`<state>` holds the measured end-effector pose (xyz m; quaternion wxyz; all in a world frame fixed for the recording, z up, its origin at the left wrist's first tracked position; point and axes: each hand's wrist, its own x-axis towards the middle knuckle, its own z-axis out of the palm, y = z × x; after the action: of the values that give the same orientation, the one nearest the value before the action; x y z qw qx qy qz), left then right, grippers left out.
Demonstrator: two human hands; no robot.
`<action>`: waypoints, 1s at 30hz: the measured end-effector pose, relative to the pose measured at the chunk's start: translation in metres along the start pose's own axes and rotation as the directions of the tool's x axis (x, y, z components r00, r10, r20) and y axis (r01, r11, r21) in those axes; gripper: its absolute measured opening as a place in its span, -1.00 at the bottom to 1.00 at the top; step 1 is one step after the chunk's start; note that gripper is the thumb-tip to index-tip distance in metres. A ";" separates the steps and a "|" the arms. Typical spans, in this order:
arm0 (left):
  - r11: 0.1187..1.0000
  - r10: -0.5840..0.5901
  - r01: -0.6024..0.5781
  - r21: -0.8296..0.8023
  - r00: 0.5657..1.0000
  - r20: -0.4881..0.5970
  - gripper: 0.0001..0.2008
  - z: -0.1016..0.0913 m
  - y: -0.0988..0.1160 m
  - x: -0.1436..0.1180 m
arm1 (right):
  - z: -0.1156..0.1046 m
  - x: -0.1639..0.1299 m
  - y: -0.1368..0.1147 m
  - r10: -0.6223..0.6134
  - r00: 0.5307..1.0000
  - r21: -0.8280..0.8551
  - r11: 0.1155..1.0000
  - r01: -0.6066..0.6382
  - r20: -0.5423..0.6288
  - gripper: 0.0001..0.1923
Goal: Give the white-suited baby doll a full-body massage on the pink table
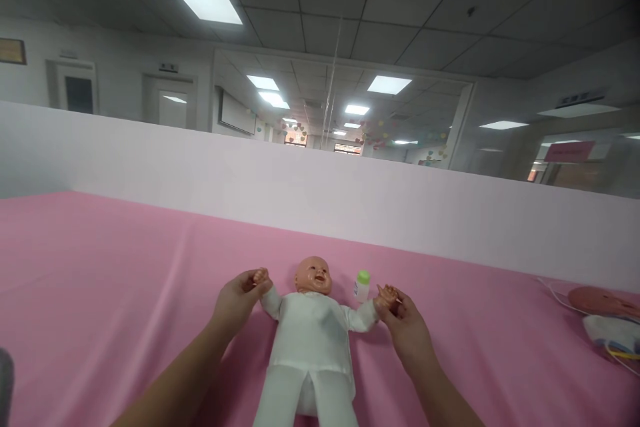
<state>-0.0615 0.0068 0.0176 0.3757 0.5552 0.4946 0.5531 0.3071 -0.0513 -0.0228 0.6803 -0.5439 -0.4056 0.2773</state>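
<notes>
A baby doll (314, 330) in a white top and white trousers lies on its back, head away from me, arms spread out to its sides. My left hand (240, 299) is closed around the doll's hand on the left, thumb and fingers pinching it. On the other side, my right hand (406, 323) grips the doll's other hand, whose small fingers show above mine. Just behind that doll arm stands a small translucent bottle (361, 288) with a green cap, upright and touched by neither of my hands.
Pink cloth (150, 267) with a few creases covers the table. A pale partition (280, 180) runs along its back edge. At the far right lie a skin-coloured model part (603, 300) and a white item (613, 332) with cords or tubes.
</notes>
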 end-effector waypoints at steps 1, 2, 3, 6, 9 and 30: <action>0.997 0.051 -0.053 0.056 0.998 0.042 -0.62 0.006 0.004 -0.006 | 0.004 -0.007 -0.006 -0.043 0.999 -0.068 0.997 0.045 0.030 -0.25; 0.984 0.110 -0.122 0.131 0.990 0.092 -0.68 0.013 0.008 -0.012 | 0.008 -0.014 -0.011 -0.082 0.994 -0.136 0.986 0.092 0.079 -0.30; 0.956 0.170 -0.202 0.214 0.973 0.157 -0.74 0.019 0.010 -0.018 | 0.012 -0.021 -0.016 -0.115 0.983 -0.201 0.969 0.143 0.142 -0.36; 0.782 0.300 -0.470 0.410 0.860 0.413 -0.84 0.034 0.011 -0.031 | 0.023 -0.040 -0.026 -0.211 0.904 -0.356 0.867 0.348 0.372 -0.51; 0.606 0.355 -0.655 0.451 0.730 0.584 -0.76 0.042 0.010 -0.037 | 0.032 -0.052 -0.035 -0.252 0.755 -0.410 0.714 0.567 0.605 -0.56; 0.983 -0.171 0.171 -0.072 0.985 0.001 -0.60 0.009 -0.019 0.009 | -0.013 0.010 0.004 0.083 0.996 -0.018 0.996 -0.083 -0.017 -0.25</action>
<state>-0.0556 0.0208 0.0003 0.4404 0.4955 0.5212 0.5375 0.3232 -0.0488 -0.0256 0.6664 -0.5689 -0.3797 0.2970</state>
